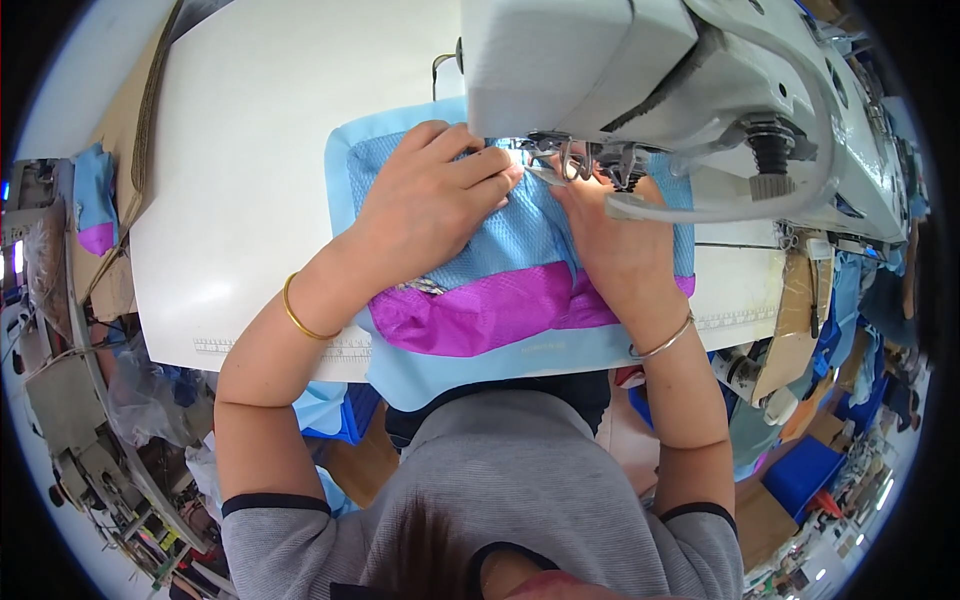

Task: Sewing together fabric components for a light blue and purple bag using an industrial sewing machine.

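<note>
A fabric piece [525, 235] of light blue mesh with a purple band [470, 315] lies bunched under the head of a white sewing machine [570, 70]. My left hand [435, 195] rests on its left part, fingers curled and pinching the blue cloth close beside the presser foot [545, 172]. From the right, my right hand [625, 245] reaches in under the machine head and grips the cloth near the needle area. The machine partly hides its fingers. Smooth light blue cloth [440, 375] spreads beneath and hangs over the table's front edge.
The white sewing table [240, 180] has a ruler strip [280, 347] along its front edge. A clear hose [720, 213] loops low beside my right hand. Blue bins [805, 470] and cloth stand at the right; a plastic bag [150, 390] and machine parts are at the left.
</note>
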Available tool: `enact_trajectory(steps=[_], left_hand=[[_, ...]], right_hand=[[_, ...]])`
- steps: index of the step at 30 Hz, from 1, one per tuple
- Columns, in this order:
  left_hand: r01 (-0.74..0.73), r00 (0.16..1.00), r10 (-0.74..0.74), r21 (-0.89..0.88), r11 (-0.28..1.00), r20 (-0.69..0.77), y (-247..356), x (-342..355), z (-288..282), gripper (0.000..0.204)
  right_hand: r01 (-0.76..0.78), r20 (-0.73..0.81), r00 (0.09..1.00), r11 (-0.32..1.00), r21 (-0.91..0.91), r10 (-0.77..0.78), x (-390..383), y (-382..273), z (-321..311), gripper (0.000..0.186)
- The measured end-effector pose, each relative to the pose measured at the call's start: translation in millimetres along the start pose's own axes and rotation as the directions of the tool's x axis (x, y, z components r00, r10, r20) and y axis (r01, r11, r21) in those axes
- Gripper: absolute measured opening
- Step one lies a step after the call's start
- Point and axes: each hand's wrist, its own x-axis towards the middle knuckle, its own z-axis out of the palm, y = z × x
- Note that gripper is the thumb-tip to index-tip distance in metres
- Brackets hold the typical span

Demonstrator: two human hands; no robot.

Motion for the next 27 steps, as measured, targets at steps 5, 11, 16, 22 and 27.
enact_trajectory(steps=[5,11,16,22,27], left_hand=[[-0.029,0.999,0.023,-0.167,0.985,-0.039,-11,-6,4,0.022],[-0.134,0.966,0.227,-0.513,0.848,0.123,20,3,-45,0.039],[-0.048,0.912,0.234,-0.481,0.876,0.336,45,-4,-50,0.046],[-0.277,0.919,0.351,-0.337,0.9,0.182,45,-12,-44,0.028],[-0.284,0.941,0.327,-0.322,0.903,0.088,43,-17,-37,0.026]], right_hand=[[-0.033,-0.107,0.994,0.999,0.029,0.036,-7,-15,-34,0.033],[-0.238,0.194,0.962,0.937,0.257,0.191,-48,-27,-75,0.043],[-0.134,0.063,0.991,0.94,0.313,0.121,-61,-10,-59,0.037],[-0.147,0.102,0.988,0.91,0.389,0.116,-67,-10,-58,0.043],[-0.143,0.109,0.988,0.912,0.384,0.109,-67,-9,-55,0.041]])
